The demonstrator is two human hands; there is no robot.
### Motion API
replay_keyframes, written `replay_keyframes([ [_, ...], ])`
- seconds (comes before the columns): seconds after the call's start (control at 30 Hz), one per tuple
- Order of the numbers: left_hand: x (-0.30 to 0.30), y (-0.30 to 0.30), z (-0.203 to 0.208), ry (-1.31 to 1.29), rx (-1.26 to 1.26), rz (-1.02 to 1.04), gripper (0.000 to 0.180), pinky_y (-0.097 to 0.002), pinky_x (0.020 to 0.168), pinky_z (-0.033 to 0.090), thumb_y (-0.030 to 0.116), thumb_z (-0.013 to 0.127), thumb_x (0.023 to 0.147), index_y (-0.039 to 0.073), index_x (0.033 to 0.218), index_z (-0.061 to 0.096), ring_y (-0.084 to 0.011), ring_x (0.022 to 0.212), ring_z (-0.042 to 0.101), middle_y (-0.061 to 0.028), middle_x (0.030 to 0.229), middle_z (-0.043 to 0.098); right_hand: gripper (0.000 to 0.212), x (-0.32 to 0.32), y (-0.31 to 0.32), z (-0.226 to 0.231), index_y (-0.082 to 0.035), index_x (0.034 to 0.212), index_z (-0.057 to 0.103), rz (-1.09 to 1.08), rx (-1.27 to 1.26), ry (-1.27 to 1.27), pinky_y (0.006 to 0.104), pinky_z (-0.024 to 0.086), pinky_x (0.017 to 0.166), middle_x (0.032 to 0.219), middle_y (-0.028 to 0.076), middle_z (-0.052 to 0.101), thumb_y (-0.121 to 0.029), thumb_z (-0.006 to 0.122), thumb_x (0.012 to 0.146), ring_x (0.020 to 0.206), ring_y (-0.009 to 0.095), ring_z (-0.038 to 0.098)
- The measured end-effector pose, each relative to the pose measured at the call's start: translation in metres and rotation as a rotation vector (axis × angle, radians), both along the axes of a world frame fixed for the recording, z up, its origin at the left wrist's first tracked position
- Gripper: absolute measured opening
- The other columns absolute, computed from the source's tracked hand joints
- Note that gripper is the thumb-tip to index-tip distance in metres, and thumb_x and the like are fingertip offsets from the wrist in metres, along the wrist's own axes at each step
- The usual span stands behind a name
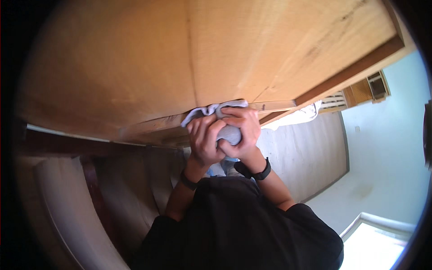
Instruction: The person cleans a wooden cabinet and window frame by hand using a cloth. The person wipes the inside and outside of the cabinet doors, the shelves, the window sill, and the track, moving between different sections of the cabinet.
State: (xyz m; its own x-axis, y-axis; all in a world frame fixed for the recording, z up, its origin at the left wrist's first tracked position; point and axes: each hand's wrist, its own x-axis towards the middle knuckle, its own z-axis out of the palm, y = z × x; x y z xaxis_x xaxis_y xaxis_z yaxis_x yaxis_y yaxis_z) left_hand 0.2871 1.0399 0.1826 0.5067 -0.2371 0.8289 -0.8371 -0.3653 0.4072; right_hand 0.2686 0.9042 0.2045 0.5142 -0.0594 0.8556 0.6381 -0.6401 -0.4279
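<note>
Both hands are closed around a soft grey cloth bundle (230,134) that looks like rolled socks, in the middle of the view. My left hand (204,138) grips its left side with bent fingers. My right hand (245,128) wraps its right side, fingers over the top and thumb low in front. Pale loose ends of the cloth stick out beyond my fingers, over the near edge of a wooden board (252,54). Part of the bundle is hidden by the hands.
The wooden surface fills the upper view, with a raised frame along its right. White fabric (299,117) hangs past that frame. A grey floor (310,153), a slatted wooden piece (333,101) and a pale wall (387,148) lie right. A curved pale furniture edge (72,202) stands lower left.
</note>
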Motion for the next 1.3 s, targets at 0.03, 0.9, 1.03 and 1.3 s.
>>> replay_keyframes([
  [0.03, 0.000, -0.001, -0.002, 0.002, -0.001, 0.020, 0.033, -0.0465, 0.085, 0.043, 0.031, 0.063, 0.091, 0.006, 0.113, 0.064, -0.0348, 0.091, 0.063, -0.0142, 0.106, 0.066, 0.036, -0.001, -0.001, -0.001, -0.005, 0.095, 0.067, 0.001, -0.004, 0.001, 0.0393, 0.049, 0.081, 0.104, 0.015, 0.074, -0.021, 0.075, 0.063, 0.089, 0.031, 0.070],
  [0.9, -0.034, -0.093, -0.109, -0.074, -0.115, 0.297, 0.038, -0.0497, 0.096, 0.045, 0.005, 0.074, 0.083, 0.008, 0.117, 0.057, -0.0393, 0.112, 0.057, -0.0206, 0.126, 0.058, 0.032, -0.028, -0.107, -0.067, -0.005, 0.110, 0.066, 0.248, -0.273, 0.024, 0.0484, 0.047, 0.103, 0.131, 0.010, 0.067, -0.005, 0.068, 0.078, 0.122, 0.030, 0.062],
  [1.03, -0.032, -0.109, -0.122, 0.001, 0.060, 0.281, 0.046, -0.0513, 0.094, 0.048, -0.003, 0.073, 0.074, 0.007, 0.117, 0.058, -0.0416, 0.112, 0.059, -0.0196, 0.128, 0.057, 0.033, -0.030, -0.136, -0.090, -0.005, 0.112, 0.066, 0.184, -0.332, 0.079, 0.0499, 0.046, 0.104, 0.129, 0.011, 0.067, -0.004, 0.066, 0.079, 0.118, 0.032, 0.063],
  [1.3, -0.029, -0.120, -0.143, 0.081, 0.141, 0.143, 0.041, -0.0511, 0.092, 0.050, -0.004, 0.073, 0.073, 0.006, 0.112, 0.061, -0.0416, 0.108, 0.059, -0.0175, 0.124, 0.058, 0.046, -0.040, -0.148, -0.121, -0.004, 0.115, 0.063, 0.110, -0.300, 0.185, 0.0492, 0.049, 0.098, 0.130, 0.014, 0.066, 0.004, 0.070, 0.071, 0.115, 0.037, 0.063],
])
